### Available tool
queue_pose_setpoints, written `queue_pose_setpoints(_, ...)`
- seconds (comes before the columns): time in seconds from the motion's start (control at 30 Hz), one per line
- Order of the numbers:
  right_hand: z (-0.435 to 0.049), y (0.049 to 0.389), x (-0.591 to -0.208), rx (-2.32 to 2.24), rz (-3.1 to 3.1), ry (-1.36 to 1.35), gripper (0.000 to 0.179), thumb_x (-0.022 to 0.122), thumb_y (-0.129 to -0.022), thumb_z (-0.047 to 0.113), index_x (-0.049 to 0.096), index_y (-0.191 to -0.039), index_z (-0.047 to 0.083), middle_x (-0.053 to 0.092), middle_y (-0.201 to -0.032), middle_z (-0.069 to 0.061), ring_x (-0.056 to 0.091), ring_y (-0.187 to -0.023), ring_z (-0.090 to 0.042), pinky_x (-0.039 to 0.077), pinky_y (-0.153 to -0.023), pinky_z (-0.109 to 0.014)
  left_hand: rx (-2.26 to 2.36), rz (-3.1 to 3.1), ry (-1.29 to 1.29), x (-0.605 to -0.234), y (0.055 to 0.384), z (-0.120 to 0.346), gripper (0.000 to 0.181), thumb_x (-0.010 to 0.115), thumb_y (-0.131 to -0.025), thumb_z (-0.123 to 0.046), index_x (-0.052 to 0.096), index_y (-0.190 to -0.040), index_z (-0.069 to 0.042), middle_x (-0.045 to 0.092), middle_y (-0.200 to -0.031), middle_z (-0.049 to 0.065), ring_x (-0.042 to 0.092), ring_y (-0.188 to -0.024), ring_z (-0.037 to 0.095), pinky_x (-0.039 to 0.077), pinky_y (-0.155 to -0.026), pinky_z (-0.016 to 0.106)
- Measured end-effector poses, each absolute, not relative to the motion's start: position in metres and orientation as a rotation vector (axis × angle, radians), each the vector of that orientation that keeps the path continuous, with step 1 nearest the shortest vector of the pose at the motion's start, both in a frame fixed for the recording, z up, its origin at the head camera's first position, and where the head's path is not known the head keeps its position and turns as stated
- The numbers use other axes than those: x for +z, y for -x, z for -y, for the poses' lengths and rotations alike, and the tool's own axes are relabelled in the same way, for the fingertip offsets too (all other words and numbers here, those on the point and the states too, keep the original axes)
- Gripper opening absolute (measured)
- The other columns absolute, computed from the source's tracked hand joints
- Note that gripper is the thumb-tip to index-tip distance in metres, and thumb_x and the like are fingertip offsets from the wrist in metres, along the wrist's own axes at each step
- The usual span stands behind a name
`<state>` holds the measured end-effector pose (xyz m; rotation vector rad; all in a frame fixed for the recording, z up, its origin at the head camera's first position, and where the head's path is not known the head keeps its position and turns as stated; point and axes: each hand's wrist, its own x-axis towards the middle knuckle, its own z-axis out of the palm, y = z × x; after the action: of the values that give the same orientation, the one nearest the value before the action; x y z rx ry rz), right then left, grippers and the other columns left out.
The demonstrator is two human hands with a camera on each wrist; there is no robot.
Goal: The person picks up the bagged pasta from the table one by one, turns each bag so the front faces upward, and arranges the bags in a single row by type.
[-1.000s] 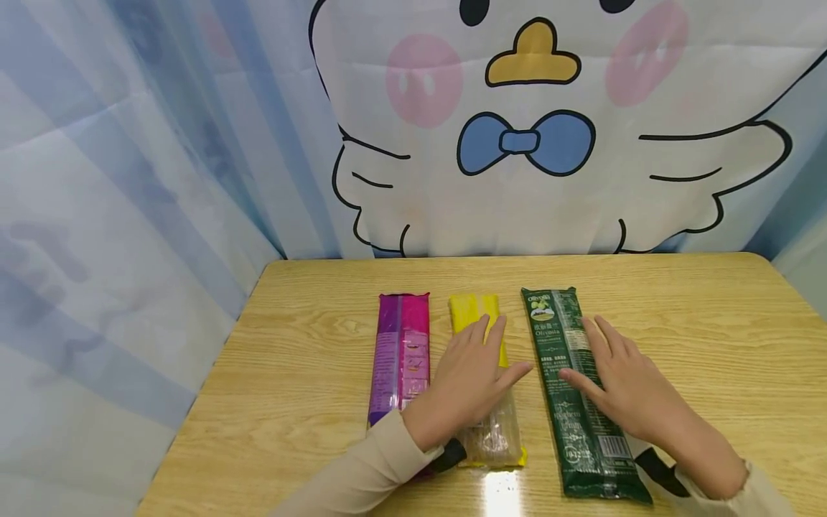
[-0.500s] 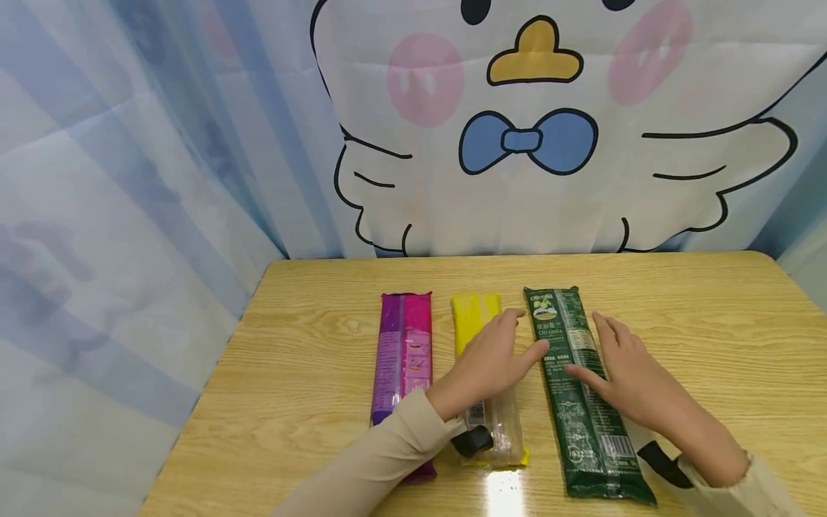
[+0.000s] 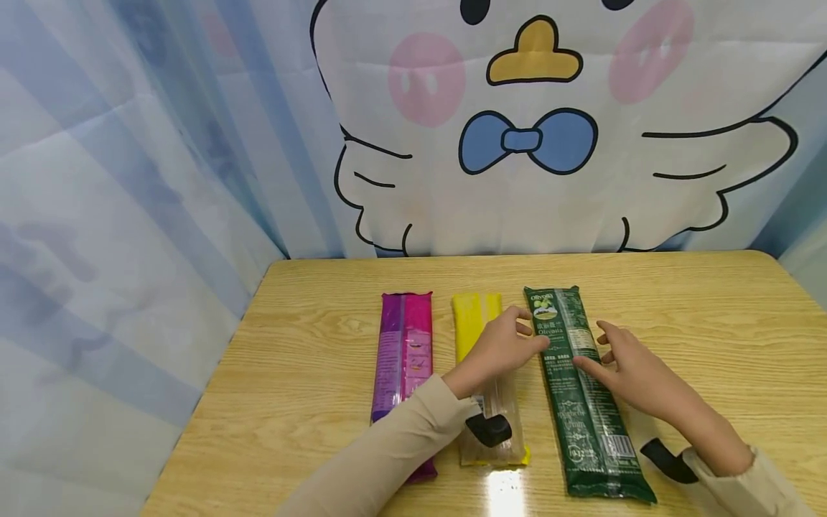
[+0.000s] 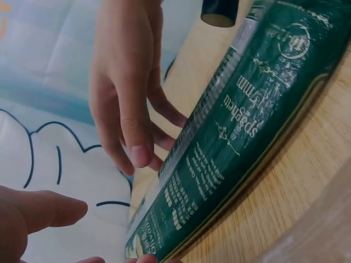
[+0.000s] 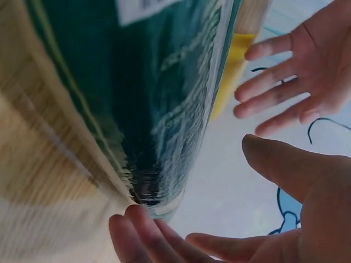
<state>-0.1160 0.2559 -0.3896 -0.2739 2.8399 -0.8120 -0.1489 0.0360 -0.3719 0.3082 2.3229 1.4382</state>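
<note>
The green pack (image 3: 584,416), purple pack (image 3: 403,352) and yellow pack (image 3: 474,327) look like shiny plastic. The bench (image 3: 304,373) looks like smooth wood, the curtain (image 3: 549,215) like cloth.

The head camera looks forward and down over the table (image 3: 310,345), the curtain (image 3: 194,129) filling its upper half. The wrist cameras look from close in, tilted sideways, on opposite sides of the green packet (image 3: 584,409), shared by all three: lower right for the head, right side for the left wrist, upper left for the right wrist.
</note>
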Motion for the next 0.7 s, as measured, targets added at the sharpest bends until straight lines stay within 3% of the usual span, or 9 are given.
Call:
queue_pose_setpoints(0.2,-0.26,0.118,-0.389,-0.86,-2.798,0.251,0.079,0.059,-0.1,0.036,0.025,-0.142,-0.022,0.052,-0.122,-0.04,0.062,-0.1,-0.044,0.057,-0.074,-0.05,1.538,-2.177,-0.188,-0.375,0.152,-0.04,0.047,0.067,-0.095,-0.026,0.051,-0.136,-0.009,0.064,-0.123,0.012,0.07,-0.076,0.029,0.061,-0.07,0.037)
queue_pose_setpoints(0.47,-0.269,0.118,-0.39,-0.888,-2.748,0.21,0.081,0.056,-0.102,0.037,0.02,-0.143,-0.022,0.06,-0.115,-0.036,0.067,-0.095,-0.041,0.058,-0.071,-0.046,1.564,-2.083,-0.1,-0.381,0.154,-0.047,0.048,0.065,-0.096,-0.024,0.049,-0.137,-0.005,0.062,-0.112,0.009,0.07,-0.076,0.032,0.061,-0.069,0.041)
queue_pose_setpoints(0.7,-0.271,0.116,-0.388,-0.896,-2.699,0.155,0.078,0.057,-0.101,0.038,0.025,-0.14,-0.023,0.068,-0.102,-0.025,0.068,-0.074,-0.021,0.057,-0.069,-0.044,1.521,-2.08,-0.133,-0.386,0.154,-0.052,0.047,0.065,-0.097,-0.024,0.05,-0.136,-0.003,0.063,-0.104,0.006,0.072,-0.074,0.03,0.061,-0.073,0.038)
